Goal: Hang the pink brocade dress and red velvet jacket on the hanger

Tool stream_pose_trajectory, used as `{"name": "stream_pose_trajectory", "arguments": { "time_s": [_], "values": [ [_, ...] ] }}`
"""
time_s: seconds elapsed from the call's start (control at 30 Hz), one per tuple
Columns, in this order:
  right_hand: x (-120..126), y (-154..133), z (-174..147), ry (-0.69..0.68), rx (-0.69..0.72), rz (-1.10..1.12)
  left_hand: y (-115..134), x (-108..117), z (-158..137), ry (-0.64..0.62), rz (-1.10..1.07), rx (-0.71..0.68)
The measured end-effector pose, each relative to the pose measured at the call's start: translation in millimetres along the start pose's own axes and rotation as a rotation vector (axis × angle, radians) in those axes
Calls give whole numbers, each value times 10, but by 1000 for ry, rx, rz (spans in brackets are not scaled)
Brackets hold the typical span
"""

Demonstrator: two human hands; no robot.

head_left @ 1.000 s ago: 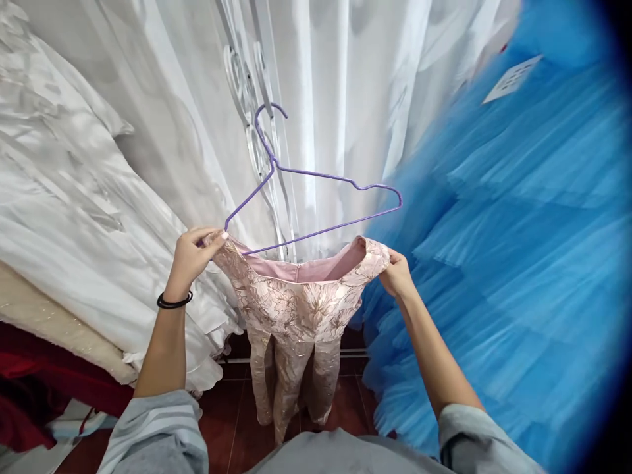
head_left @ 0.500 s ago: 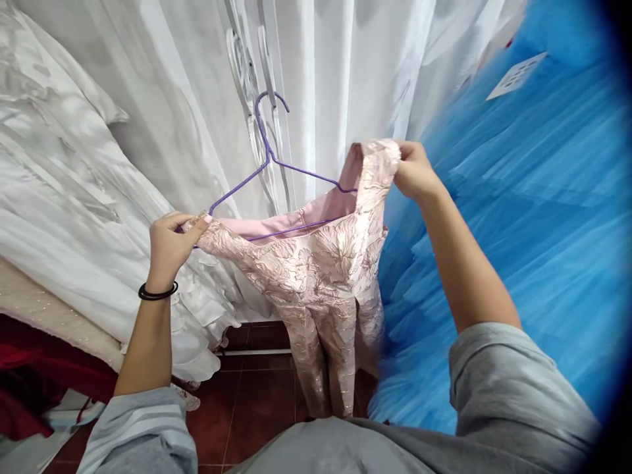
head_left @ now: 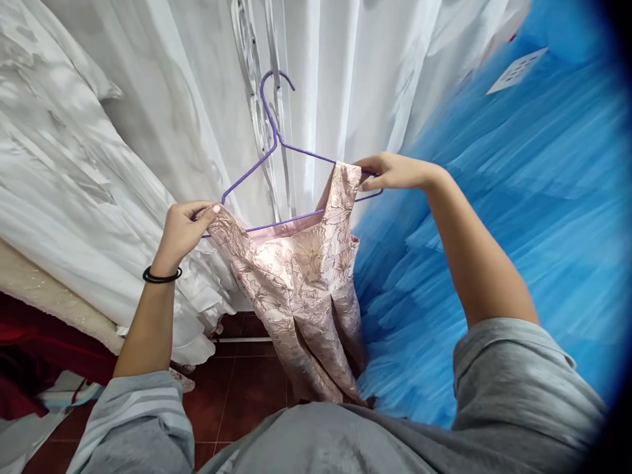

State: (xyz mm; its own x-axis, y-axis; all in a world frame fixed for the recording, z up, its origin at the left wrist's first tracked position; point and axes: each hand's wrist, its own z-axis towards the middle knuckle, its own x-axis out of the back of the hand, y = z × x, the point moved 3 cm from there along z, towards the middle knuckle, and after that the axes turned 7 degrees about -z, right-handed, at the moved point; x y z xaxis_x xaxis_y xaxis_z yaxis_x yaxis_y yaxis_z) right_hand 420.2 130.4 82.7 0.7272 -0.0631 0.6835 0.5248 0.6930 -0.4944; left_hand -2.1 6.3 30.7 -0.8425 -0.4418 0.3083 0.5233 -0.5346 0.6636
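Observation:
A pink dress with a raised gold floral pattern hangs in front of me on a thin purple hanger, its hook free at the top. My left hand pinches the left shoulder strap, together with the hanger's left end. On the other side, my right hand has its fingers closed at the edge of the right strap. That strap lies over the hanger's right arm, whose tip sticks out below my fingers. Part of the pink lining shows at the neckline.
White gowns hang at the left, a big blue tulle dress with a white tag at the right. Behind are white curtains and a white scrolled metal stand. Dark red fabric lies lower left above red floor tiles.
The right strap has come down and inward over the hanger's right arm, whose end now shows. My right hand moved lower and left with it. The hanger rose slightly.

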Motion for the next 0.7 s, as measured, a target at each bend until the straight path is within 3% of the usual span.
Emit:
{"name": "stream_pose_trajectory", "arguments": {
  "time_s": [0.1, 0.2, 0.27, 0.37, 0.43, 0.5, 0.57, 0.63, 0.7],
  "values": [
    [-117, -54, -62, -41, -66, 105, -67, -27, 43, 142, -76, -15],
    [-279, -32, -140, 187, -105, 172, -129, -60, 114, 284, -112, -42],
    [-391, -29, -191, 254, -88, 136, -112, -77, 177, 251, -23, -48],
    [-473, -94, -255, 253, -6, -63, -6, -67, 218, 99, 208, -100],
    [-491, -120, -360, 310, 42, -195, 38, -36, 105, 123, 342, -189],
    [-587, -63, -619, 451, 58, -264, -28, -40, -224, 282, 389, -274],
    [-868, 93, -1096, 649, 10, -257, -247, -153, -811, 478, 333, -258],
    [-1374, 296, -1754, 828, -137, -166, -575, -423, -1579, 601, 278, -21],
    [-2054, 443, -2420, 769, -365, -7, -905, -889, -2358, 385, 58, 395]
  ]
}}
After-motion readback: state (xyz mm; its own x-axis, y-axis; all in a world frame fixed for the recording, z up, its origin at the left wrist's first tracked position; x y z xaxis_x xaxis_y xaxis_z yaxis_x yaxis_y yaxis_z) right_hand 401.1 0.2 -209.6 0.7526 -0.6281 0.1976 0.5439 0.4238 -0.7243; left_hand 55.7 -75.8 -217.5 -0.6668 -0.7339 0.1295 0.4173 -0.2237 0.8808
